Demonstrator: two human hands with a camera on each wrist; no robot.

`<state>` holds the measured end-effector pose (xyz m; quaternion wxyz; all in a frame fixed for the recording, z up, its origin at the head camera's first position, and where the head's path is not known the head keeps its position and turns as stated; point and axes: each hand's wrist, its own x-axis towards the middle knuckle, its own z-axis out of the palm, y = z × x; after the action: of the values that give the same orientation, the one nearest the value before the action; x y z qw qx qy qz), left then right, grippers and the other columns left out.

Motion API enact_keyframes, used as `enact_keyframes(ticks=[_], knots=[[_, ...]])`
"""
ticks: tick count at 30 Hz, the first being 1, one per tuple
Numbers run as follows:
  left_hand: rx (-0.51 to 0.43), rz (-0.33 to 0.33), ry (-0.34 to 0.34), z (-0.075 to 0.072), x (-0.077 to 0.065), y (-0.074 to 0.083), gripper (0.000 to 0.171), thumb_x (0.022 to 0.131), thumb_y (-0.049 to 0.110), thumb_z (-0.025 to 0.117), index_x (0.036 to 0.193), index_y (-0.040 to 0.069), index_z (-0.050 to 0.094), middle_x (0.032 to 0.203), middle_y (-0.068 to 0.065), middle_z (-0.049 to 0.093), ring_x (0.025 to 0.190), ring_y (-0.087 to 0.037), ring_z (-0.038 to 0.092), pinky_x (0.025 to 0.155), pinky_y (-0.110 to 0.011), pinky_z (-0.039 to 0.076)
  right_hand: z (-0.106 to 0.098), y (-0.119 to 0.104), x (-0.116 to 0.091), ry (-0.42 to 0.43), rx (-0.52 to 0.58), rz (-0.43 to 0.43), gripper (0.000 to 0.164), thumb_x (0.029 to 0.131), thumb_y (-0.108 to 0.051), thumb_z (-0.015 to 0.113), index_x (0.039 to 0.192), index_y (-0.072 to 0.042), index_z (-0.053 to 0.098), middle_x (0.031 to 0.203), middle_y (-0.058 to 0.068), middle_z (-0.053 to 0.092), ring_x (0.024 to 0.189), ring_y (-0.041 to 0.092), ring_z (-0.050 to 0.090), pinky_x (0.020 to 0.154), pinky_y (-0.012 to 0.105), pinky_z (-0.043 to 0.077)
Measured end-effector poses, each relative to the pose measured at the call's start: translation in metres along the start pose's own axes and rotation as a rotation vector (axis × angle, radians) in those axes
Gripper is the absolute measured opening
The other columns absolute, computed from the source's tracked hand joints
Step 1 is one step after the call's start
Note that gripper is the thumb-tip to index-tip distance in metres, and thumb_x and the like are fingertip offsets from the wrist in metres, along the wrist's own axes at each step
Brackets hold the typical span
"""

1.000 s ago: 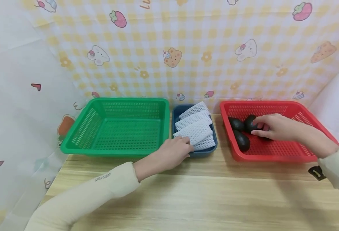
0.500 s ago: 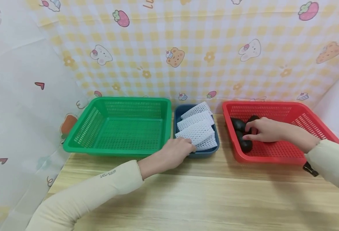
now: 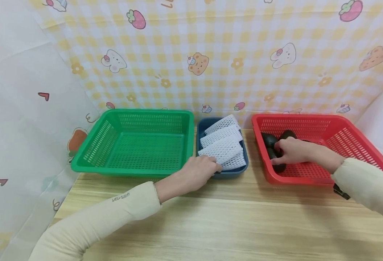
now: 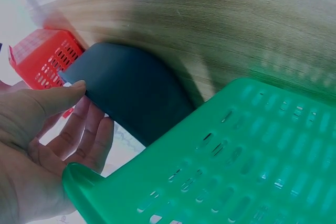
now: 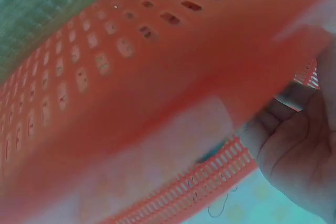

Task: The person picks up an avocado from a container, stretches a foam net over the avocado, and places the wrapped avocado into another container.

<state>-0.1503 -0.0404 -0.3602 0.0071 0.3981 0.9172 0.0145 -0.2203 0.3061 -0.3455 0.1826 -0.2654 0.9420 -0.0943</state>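
In the head view my right hand (image 3: 292,150) is inside the red basket (image 3: 309,179), its thumb and fingers around a dark avocado (image 3: 279,168) near the left wall. More dark avocados (image 3: 269,139) lie behind it, partly covered by the hand. My left hand (image 3: 199,170) rests at the near edge of a small blue tray (image 3: 229,174), beside white foam net sleeves (image 3: 220,149) stacked there. The left wrist view has the thumb at the tray rim and loosely bent fingers (image 4: 97,135) beyond it; whether they pinch anything is unclear. Much of the right wrist view is blurred red basket wall.
A green basket (image 3: 132,171) stands left of the blue tray, near my left forearm. All three containers line up on a wooden table (image 3: 211,224) against a patterned cloth (image 3: 217,43). A small black object (image 3: 341,191) lies by the right sleeve.
My right hand has moved left and a little nearer within the red basket, from the back avocado to one by the left wall. My left hand stays at the tray.
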Motion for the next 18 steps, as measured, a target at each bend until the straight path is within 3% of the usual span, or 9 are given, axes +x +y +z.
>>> enact_keyframes(ticks=[7,18], knots=[[-0.008,0.004,0.017,0.001,-0.0008,-0.001,0.022,0.098,0.007,0.068,0.11,0.022,0.08,0.096,0.003,0.07,0.085,-0.013,0.066,0.057,-0.026,0.051,0.003,0.0019,0.0014,-0.039,0.018,0.014,0.061,0.086,-0.042,0.08,0.114,0.011,0.065,0.072,-0.001,0.055,0.067,0.014,0.054,0.06,0.032,0.045],[-0.025,0.017,0.028,0.0013,-0.0016,-0.0037,0.019,0.096,0.013,0.073,0.111,0.023,0.08,0.097,0.004,0.07,0.084,-0.013,0.066,0.057,-0.025,0.05,0.0029,0.0027,0.0003,-0.056,0.029,0.028,0.073,0.085,-0.04,0.081,0.124,0.018,0.058,0.085,0.002,0.062,0.075,0.017,0.057,0.065,0.033,0.048]])
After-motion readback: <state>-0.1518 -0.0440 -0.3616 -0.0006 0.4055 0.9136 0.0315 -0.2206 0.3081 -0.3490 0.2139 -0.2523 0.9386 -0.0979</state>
